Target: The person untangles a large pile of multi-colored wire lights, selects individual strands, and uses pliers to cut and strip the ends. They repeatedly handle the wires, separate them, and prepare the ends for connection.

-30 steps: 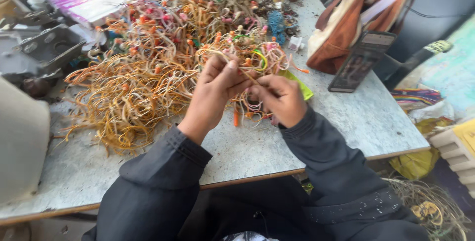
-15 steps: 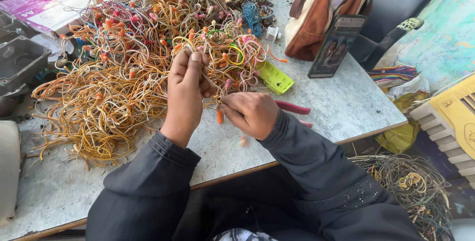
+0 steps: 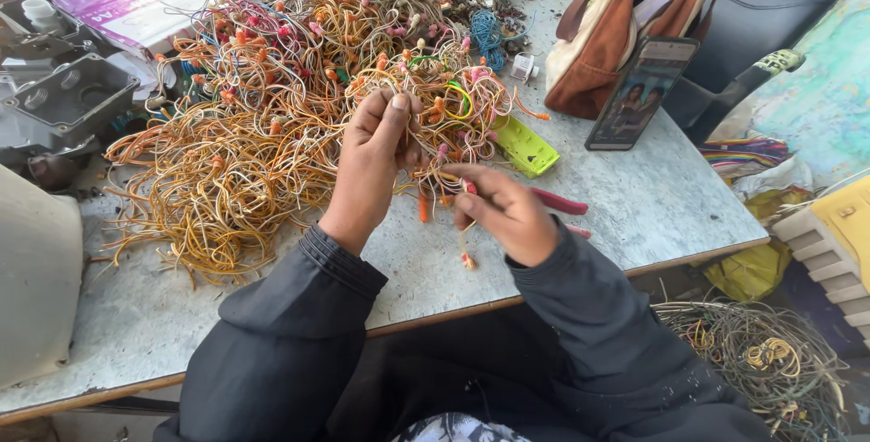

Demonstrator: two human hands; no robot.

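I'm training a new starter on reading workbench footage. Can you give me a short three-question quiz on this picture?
1. True or false: the phone leans on the brown bag.
2. Which hand is raised, pinching wires? A left B right
3. What green thing lies right of the wire pile?

Key
1. True.
2. A: the left hand pinches wires; the right hand is lower, over a red tool.
3. A flat green plastic piece.

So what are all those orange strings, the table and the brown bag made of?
The orange strings look like plastic-coated wires: thin, glossy, springy loops. The table seems to be stone or laminate, grey and speckled, with a wooden-looking edge. The brown bag looks like fabric or suede, soft and matte.
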